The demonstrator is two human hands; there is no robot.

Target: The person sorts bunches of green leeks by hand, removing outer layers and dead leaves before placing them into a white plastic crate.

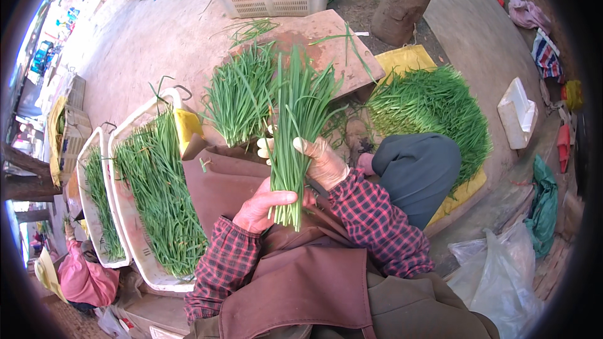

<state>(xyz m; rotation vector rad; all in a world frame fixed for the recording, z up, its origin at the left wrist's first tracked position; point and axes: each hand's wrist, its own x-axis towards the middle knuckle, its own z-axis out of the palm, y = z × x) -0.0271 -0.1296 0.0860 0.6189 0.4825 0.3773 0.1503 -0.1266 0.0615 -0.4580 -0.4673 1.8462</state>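
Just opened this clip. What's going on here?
A person holds a bunch of long green stalks in both hands, with the left hand near the pale lower ends and the right hand higher up. A loose pile lies just left of the bunch, and a bigger heap sits on a yellow sheet to the right. Two white crates at the left hold more.

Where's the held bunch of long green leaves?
Head view, centre, left of the dark-trousered knee: the green bunch is held low by the left hand, higher by the right hand.
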